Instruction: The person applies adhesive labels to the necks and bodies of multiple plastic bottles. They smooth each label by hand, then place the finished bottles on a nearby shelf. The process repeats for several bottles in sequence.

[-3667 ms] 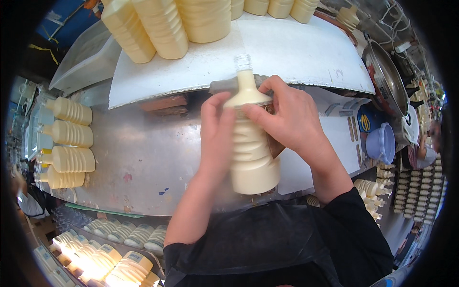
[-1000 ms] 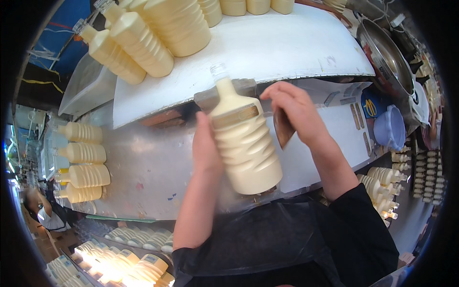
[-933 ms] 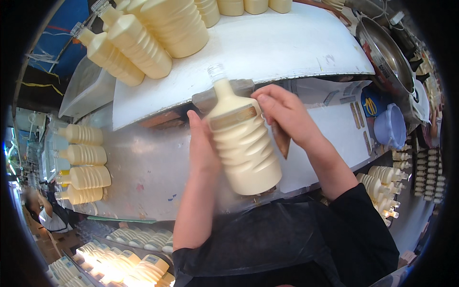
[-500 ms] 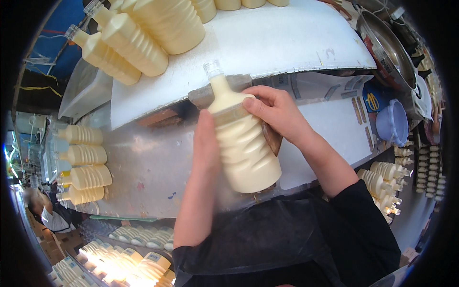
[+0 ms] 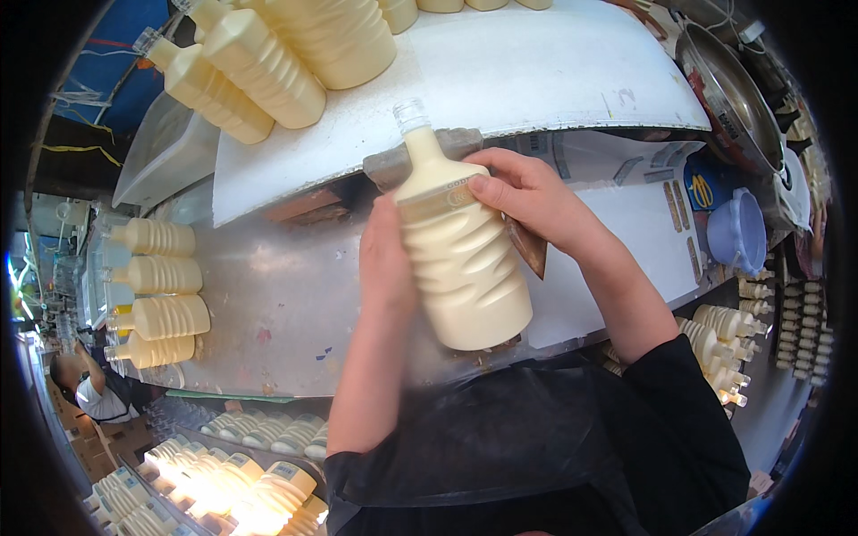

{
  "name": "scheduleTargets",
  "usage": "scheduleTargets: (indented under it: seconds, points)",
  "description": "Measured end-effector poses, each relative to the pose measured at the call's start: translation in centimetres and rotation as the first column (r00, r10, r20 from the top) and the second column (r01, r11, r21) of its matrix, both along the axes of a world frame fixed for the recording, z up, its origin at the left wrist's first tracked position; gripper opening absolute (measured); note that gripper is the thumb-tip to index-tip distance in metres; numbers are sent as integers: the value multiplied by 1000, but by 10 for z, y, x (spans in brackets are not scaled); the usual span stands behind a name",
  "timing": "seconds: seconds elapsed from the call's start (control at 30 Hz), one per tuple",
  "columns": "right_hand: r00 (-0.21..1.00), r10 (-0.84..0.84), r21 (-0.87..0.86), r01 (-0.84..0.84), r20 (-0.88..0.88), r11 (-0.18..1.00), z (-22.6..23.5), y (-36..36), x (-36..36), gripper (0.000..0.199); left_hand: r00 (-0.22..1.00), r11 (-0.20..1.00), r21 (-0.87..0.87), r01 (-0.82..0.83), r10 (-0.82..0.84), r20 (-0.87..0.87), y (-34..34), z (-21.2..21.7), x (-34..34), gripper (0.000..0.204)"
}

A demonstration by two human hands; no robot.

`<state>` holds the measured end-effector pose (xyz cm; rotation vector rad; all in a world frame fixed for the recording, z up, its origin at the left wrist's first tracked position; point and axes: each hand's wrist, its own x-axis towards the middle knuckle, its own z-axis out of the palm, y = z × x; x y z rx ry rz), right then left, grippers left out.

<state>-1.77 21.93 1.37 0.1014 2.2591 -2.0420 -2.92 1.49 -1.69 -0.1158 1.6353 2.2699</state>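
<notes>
A cream bottle (image 5: 465, 268) with wavy ridged sides and a clear threaded neck leans back in front of me, neck pointing away. Across its shoulder runs a greyish translucent label strip (image 5: 433, 204). My left hand (image 5: 386, 246), slightly blurred, closes along the bottle's left side, fingertips at the left end of the strip. At the right shoulder my right hand (image 5: 523, 192) grips the bottle, thumb on the strip's right end and fingers behind. A grey block (image 5: 389, 170) sits behind the bottle's shoulder, and a brown pointed wooden piece (image 5: 527, 248) shows beside its right flank.
Several cream bottles (image 5: 259, 67) stand on a raised white board (image 5: 536, 71); others lie at the table's left edge (image 5: 161, 272). Label strips lie on white paper (image 5: 617, 223). A lilac bucket (image 5: 737, 230) and steel basin (image 5: 733, 98) are at right. Another person (image 5: 94, 389) is far left.
The whole view has shifted slightly. My right thumb has moved a little along the strip, and printing beside it now shows more clearly. Both hands remain on the bottle.
</notes>
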Motion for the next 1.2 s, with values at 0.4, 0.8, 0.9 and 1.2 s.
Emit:
scheduleTargets:
  seconds: [0.4, 0.8, 0.9, 1.2]
  points:
    - [1000, 17, 76, -19, 22, 997, 10, -5, 4, 47, 999, 1000, -26, -12, 11, -48, 13, 12, 8, 43]
    - [994, 92, -6, -92, 65, 996, 12, 0, 3, 39, 697, 437, -840, -321, -491, -522, 23, 47, 30, 73]
    - [995, 91, -111, -86, 48, 990, 7, 4, 4, 37, 679, 454, -831, -322, -501, -537, 24, 47, 30, 74]
    - [991, -113, -401, 131, 68, 907, 26, 27, 2, 31, 796, 688, -665, -290, -213, -567, 9, 32, 40, 81]
